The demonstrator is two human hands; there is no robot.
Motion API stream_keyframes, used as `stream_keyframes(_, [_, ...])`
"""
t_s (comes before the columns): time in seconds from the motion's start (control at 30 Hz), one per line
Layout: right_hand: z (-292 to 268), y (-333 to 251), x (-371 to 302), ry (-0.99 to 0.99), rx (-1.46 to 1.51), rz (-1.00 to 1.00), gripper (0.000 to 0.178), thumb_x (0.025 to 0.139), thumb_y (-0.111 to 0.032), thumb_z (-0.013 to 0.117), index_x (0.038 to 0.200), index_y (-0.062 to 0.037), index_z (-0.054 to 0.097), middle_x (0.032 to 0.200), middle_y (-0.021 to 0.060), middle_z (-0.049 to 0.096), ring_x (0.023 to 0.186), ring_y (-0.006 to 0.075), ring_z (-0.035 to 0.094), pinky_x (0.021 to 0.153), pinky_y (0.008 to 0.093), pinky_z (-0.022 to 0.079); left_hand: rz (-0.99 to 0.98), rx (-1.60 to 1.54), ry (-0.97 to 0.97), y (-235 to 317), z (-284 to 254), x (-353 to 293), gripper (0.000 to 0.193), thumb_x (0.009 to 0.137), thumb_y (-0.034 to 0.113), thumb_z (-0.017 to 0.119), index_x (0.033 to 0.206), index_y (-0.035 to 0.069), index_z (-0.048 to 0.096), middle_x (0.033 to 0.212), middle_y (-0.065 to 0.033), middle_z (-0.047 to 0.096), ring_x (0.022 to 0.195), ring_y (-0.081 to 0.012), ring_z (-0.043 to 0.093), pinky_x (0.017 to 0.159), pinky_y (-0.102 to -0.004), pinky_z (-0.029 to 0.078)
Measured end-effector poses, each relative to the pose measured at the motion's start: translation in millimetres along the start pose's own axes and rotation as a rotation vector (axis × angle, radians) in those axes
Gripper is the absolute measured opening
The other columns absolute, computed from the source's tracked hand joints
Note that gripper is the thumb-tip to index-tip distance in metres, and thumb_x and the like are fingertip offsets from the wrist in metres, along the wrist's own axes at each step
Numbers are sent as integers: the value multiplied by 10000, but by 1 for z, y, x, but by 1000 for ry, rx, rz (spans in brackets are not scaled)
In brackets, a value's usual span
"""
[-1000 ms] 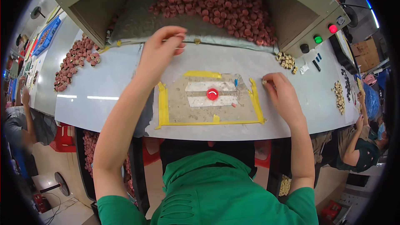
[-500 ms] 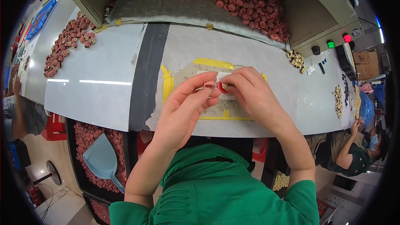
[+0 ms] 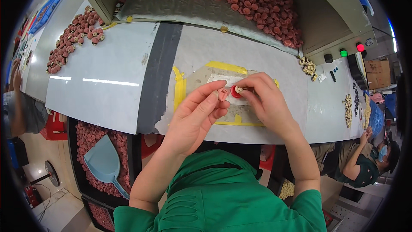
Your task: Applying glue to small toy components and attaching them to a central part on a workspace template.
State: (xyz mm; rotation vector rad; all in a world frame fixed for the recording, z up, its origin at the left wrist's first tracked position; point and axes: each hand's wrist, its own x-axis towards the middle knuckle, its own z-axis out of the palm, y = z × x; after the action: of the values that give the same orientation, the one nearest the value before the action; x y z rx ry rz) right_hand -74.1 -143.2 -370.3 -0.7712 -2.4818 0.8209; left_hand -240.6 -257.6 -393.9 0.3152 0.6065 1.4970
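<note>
Though near table edge [image 3: 240, 141], left hand [image 3: 195, 116] with leftward room

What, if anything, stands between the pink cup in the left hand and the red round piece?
Nothing visible: the left hand holds the pink cup just left of the red round piece. The right hand, at a small cream piece, is on the other side.

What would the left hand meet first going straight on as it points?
Likely the red disc, just past the pink shell it holds, then the right hand; depth is unclear, so it may pass above.
</note>
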Motion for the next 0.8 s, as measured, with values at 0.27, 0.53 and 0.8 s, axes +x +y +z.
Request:
stream_keyframes(0.27, [11, -28, -4, 158, 527, 76, 175, 857, -14, 582, 1031, -19, 588, 954, 76, 578, 854, 168, 560, 761, 274, 463, -12, -1, 1, -1, 0, 1, 287, 983, 177, 474, 1225, 29, 513, 1090, -35, 569, 953, -103, 535, 831, -249, 441])
stream_keyframes(0.53, [26, -35, -10, 292, 102, -170, 225, 805, -11, 655, 1016, -29, 580, 956, 107, 584, 871, 278, 571, 775, 365, 487, 479, 390, 60, -28, 7, -3, 204, 937, 43, 532, 1134, -12, 541, 1096, -69, 587, 983, -103, 563, 865, -235, 448])
stream_keyframes(0.8, [21, -31, -13, 278, 174, -139, 304, 767, -83, 719, 1032, -43, 577, 992, 101, 574, 924, 271, 553, 830, 352, 463, 236, 389, -28, -14, 7, -3, 256, 953, 79, 513, 1192, -10, 494, 1076, -75, 589, 974, -104, 566, 873, -252, 461])
